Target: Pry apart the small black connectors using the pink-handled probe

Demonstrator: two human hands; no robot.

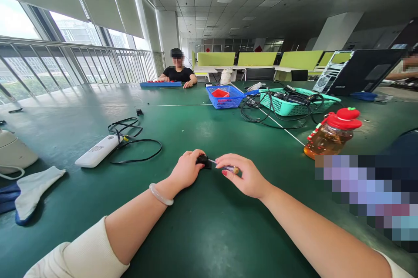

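On the green tabletop, my left hand (187, 168) is closed around a small black part (204, 161), pressing it to the table. What kind of part it is cannot be made out at this size. My right hand (243, 174) grips a screwdriver (231, 168) by its translucent handle, fingers and thumb wrapped around it. The thin metal shaft points left, its tip at or very near the black part; whether they touch is too small to tell. Left of my hands lies a white power bank (100, 151) with a looped black cable (137, 141).
A drink bottle (333, 134) with a red lid stands right. Behind are a blue basket (225, 97) and a teal basket (294, 104) of tangled cables, plus a black computer case (355, 71). Far left lies a glove (35, 193). Another person (178, 73) sits across the table.
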